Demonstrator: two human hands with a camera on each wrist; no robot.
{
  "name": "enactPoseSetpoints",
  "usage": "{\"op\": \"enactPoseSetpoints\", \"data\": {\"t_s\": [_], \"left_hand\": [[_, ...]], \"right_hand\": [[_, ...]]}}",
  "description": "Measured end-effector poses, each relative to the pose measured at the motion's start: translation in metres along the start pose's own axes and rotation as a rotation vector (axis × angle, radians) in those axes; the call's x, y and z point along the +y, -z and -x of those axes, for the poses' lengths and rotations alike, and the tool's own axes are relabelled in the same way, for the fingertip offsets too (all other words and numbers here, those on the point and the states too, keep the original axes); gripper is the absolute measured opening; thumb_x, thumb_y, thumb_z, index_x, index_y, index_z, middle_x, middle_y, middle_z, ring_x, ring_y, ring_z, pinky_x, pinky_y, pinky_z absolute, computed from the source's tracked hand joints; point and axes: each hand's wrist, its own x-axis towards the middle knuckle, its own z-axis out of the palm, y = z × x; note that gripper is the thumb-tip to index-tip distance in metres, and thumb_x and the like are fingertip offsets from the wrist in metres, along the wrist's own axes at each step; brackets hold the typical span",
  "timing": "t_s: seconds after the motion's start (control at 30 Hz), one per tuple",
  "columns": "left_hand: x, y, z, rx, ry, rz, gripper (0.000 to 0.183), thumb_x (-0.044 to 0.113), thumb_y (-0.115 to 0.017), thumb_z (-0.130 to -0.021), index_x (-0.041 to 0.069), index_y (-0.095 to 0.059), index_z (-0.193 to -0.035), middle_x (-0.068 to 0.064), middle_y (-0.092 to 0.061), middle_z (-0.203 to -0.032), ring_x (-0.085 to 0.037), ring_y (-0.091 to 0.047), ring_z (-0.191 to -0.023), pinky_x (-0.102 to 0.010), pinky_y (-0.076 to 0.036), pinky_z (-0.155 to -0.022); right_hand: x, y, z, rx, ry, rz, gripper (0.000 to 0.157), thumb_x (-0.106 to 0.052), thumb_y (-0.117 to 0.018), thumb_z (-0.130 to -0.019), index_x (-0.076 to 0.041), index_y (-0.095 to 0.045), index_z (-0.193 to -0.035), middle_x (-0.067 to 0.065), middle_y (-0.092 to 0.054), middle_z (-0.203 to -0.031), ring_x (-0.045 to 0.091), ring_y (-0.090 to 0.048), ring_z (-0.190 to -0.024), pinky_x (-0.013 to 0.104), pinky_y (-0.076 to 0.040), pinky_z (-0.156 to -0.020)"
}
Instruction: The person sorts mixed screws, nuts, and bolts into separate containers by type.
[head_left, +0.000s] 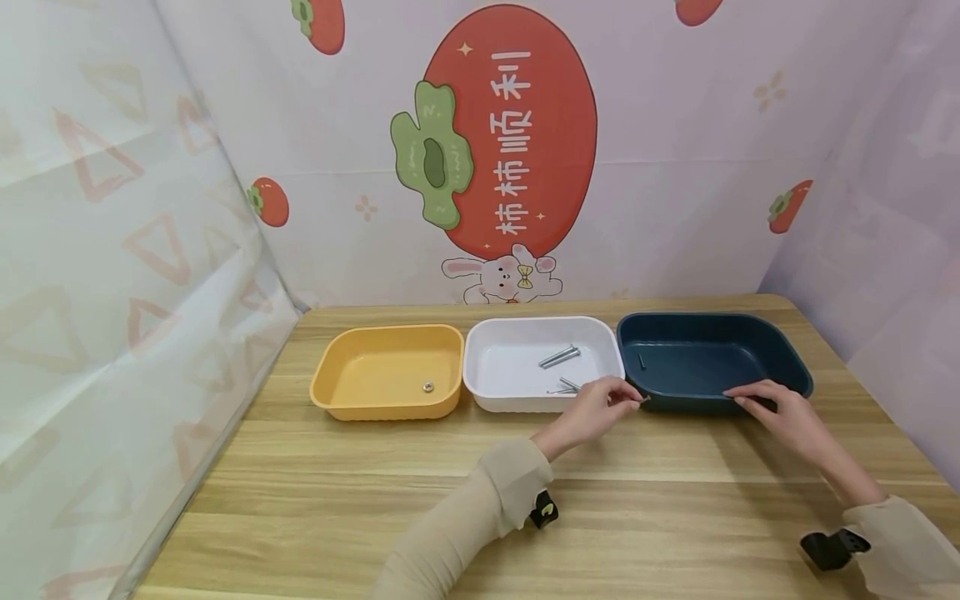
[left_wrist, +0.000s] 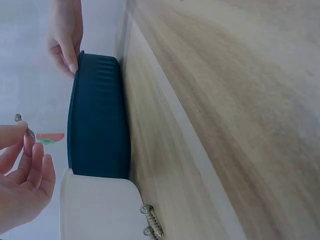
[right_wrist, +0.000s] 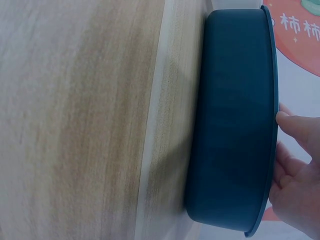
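Note:
My left hand (head_left: 592, 410) pinches a small screw (left_wrist: 24, 125) between thumb and fingertips, just above the near left corner of the dark blue tray (head_left: 697, 402). My right hand (head_left: 783, 417) grips that tray's near rim; in the right wrist view the thumb is on the outer side and the fingers are behind the rim. One small dark screw (head_left: 641, 362) lies inside the blue tray. In the white tray (head_left: 480, 367) are several long silver screws (head_left: 559, 357), partly hidden by my left hand.
A yellow tray (head_left: 386, 412) with a small metal nut (head_left: 428, 387) stands left of the white one. The three trays form a row on the wooden table (head_left: 337, 517). Brassy screws (left_wrist: 152, 222) lie by the white tray. A printed curtain (head_left: 637, 208) hangs behind.

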Motion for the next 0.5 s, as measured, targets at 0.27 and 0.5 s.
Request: {"op": "enactPoseSetpoints", "data": {"t_s": [0.27,0.5], "left_hand": [[-0.001,-0.005,-0.01,0.096,-0.032,-0.057,0.01,0.01,-0.058,-0.085,0.006,-0.065,-0.091,0.002,-0.057,-0.084,0.0,-0.046,-0.07,-0.009,-0.038,-0.062],[-0.002,-0.01,-0.014,0.15,-0.033,-0.083,0.009,0.012,-0.058,-0.085,0.008,-0.065,-0.09,0.002,-0.057,-0.085,-0.001,-0.047,-0.071,-0.008,-0.037,-0.061]], "right_hand": [[0.001,0.001,0.0,-0.002,-0.008,0.006,0.01,-0.001,-0.058,-0.082,0.0,-0.065,-0.09,-0.01,-0.056,-0.089,-0.022,-0.033,-0.089,0.005,-0.03,-0.069],[0.001,0.001,-0.001,-0.003,-0.008,0.003,0.01,-0.001,-0.058,-0.082,0.0,-0.065,-0.09,-0.006,-0.057,-0.089,-0.022,-0.033,-0.089,0.005,-0.03,-0.069]]}}
